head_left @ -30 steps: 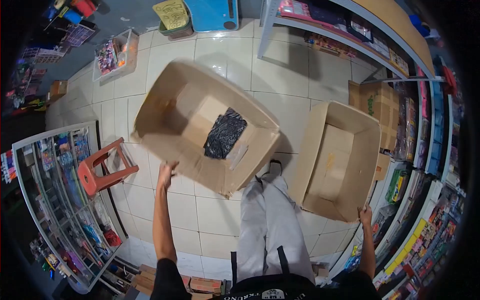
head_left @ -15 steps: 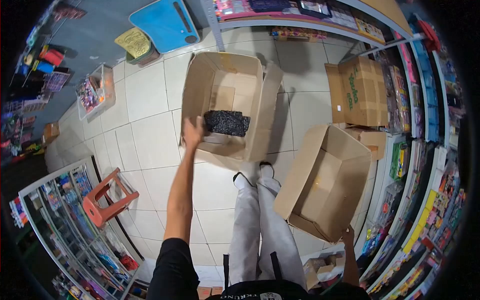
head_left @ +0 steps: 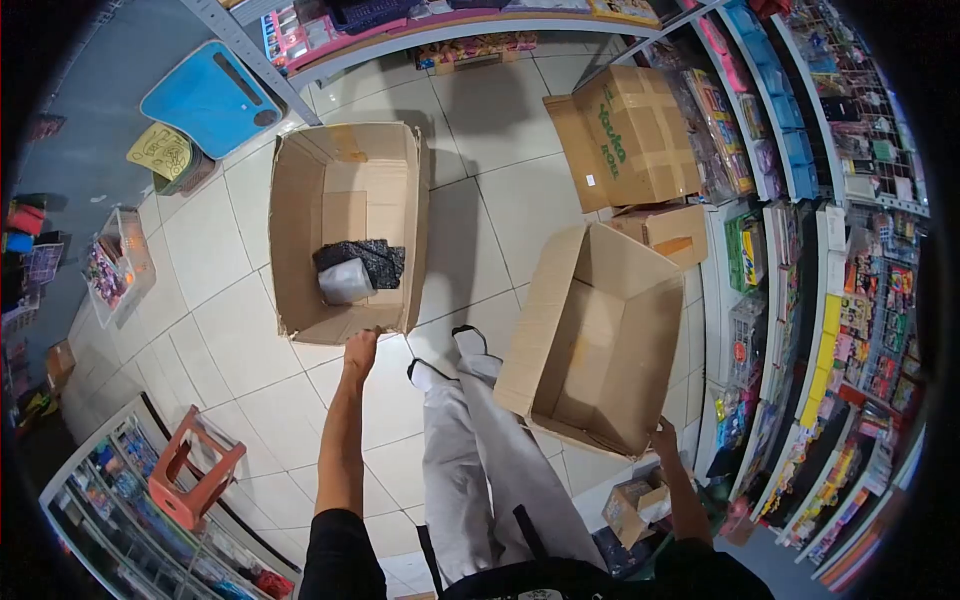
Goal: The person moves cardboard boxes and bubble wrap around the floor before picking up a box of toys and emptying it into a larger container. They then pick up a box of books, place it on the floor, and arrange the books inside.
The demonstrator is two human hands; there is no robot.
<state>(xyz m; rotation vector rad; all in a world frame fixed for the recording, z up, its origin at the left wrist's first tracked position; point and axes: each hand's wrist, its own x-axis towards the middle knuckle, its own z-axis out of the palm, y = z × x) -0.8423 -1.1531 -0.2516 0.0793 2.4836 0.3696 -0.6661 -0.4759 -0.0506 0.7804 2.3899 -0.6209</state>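
My left hand is closed on the near rim of an upright open cardboard box on the tiled floor. Inside that box lie a black patterned wrap and a translucent whitish item. On the right, my right hand grips the near corner of a second open cardboard box, tilted, its inside bare. Its fingers are partly hidden by the cardboard.
A taped carton stands before the right shelves. At left are a blue board, a clear bin, a red stool and a display rack. Metal shelving crosses the top.
My left hand has moved from inside the left box to its near rim. The whitish item now shows beside the black wrap. The whole view has shifted, and my right hand stays on its box.
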